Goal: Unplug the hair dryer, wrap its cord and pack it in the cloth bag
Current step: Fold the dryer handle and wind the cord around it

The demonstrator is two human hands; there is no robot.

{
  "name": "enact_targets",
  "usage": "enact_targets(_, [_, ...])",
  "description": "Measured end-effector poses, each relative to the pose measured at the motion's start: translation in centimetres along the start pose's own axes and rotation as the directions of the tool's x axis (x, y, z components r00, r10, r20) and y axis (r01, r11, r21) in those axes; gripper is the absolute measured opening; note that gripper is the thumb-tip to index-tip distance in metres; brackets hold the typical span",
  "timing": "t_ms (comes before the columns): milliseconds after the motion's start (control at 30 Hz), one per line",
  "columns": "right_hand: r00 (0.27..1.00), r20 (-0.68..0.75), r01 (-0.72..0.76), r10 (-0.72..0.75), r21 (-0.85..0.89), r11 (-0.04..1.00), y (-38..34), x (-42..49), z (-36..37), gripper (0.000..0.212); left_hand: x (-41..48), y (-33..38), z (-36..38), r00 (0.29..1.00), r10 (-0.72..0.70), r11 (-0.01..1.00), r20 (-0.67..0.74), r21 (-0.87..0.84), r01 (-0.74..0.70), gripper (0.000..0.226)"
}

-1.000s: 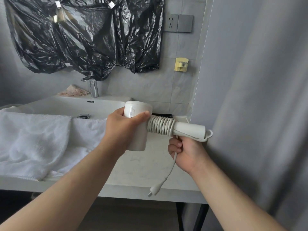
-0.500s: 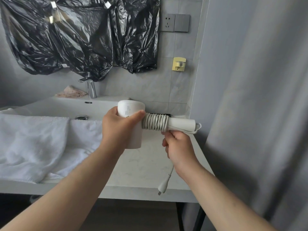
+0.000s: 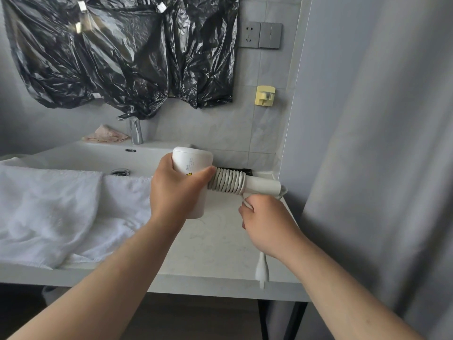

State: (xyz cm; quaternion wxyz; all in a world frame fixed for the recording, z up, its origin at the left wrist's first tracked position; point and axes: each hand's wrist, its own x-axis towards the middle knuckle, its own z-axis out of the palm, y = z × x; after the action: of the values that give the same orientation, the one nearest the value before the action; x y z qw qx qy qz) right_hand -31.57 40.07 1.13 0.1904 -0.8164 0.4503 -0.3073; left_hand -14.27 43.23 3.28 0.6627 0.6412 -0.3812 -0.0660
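Handle [image 3: 263, 186] of hair dryer [image 3: 193, 168] points right above the counter [image 3: 215, 241], my left hand [image 3: 176, 192] gripping its body, my right hand [image 3: 266, 224] just beneath the handle, fingers curled round the cord [image 3: 226, 181] tail, plug [image 3: 261, 267] dangling below.

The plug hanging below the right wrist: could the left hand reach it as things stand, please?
Probably not yet: the left hand grips the hair dryer, though the plug hangs uncovered below the right hand.
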Motion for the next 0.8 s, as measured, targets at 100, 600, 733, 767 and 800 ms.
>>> enact_targets(100, [0.995,0.002,0.097,-0.097,-0.057,0.994,-0.2,-0.4,-0.4,0.023,-0.1,-0.3,-0.1,1.0,0.02,0.999,-0.008,0.046,-0.02,0.043])
enact_targets(600, [0.95,0.092,0.277,-0.297,0.183,0.943,-1.0,-0.9,-3.7,0.024,0.4,-0.8,-0.6,0.999,-0.05,0.993,0.021,-0.101,0.052,0.04])
enact_targets(733, [0.859,-0.299,0.432,-0.415,-0.01,0.902,-0.3,0.7,-3.3,0.035,-0.3,-1.1,-0.4,0.994,-0.056,0.995,0.091,-0.071,0.063,0.042])
enact_targets(767, [0.841,-0.343,0.437,-0.418,-0.026,0.899,0.0,1.1,-3.4,0.039,-0.5,-1.2,-0.4,0.992,-0.048,0.997,0.113,-0.055,0.054,0.041])
enact_targets(800, [0.847,-0.35,0.418,-0.401,-0.029,0.908,0.4,1.7,-3.5,0.04,-0.7,-1.2,-0.4,0.99,-0.037,0.999,0.14,-0.033,0.042,0.039])
